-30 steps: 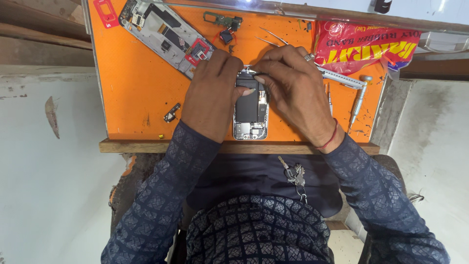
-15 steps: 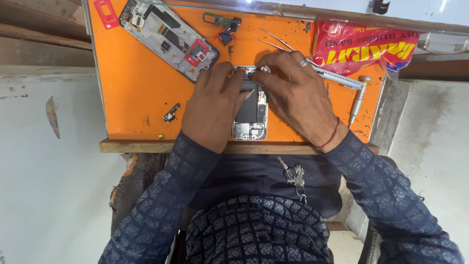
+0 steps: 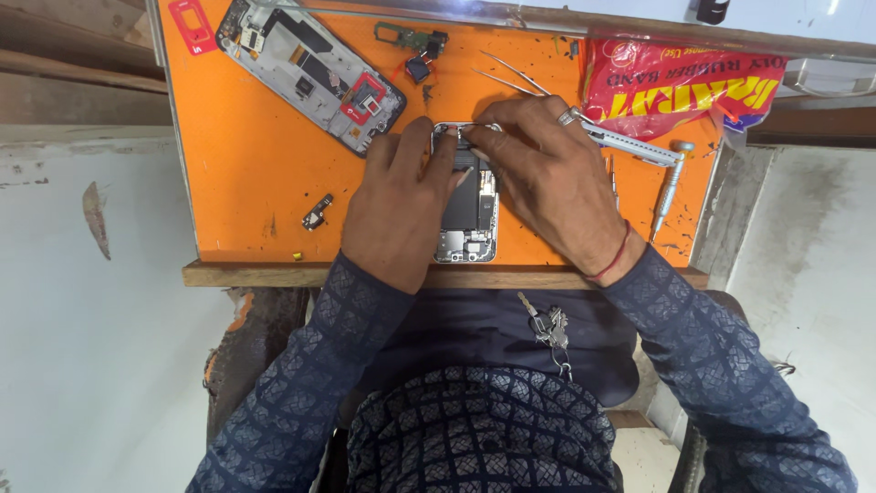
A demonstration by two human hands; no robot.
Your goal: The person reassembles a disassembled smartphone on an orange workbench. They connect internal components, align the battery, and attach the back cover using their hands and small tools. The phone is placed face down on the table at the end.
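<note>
At the centre of the orange tabletop (image 3: 246, 183), an opened phone body (image 3: 467, 212) lies with its internals facing up, its long axis running from 12 to 6 o'clock. The left hand (image 3: 399, 212) rests on the phone's 9 o'clock edge, fingers together and pressed flat against the frame to steady it. The right hand (image 3: 547, 178) covers the 3 o'clock side, with its fingertips (image 3: 481, 135) pinched together at the phone's 12 o'clock end; what they grip, if anything, is too small to tell.

Compared with one second ago, both hands have shifted slightly toward 12 o'clock, and more of the phone's lower section near 6 o'clock is now exposed. Judged from this, the work has concentrated on the upper end of the phone.

Surrounding items:
- At 10 o'clock from the phone, a second dismantled phone frame (image 3: 315, 66) lies diagonally.
- At 12 o'clock, a small circuit part (image 3: 412, 38) lies apart from it.
- At 1 o'clock, tweezers (image 3: 511, 78) lie just beyond the right hand.
- At 3 o'clock, a screwdriver (image 3: 668, 187) lies near the tabletop edge.
- At 2 o'clock, a red-and-yellow packet (image 3: 680, 87).
- At 8 o'clock, a small loose component (image 3: 317, 213).
</note>
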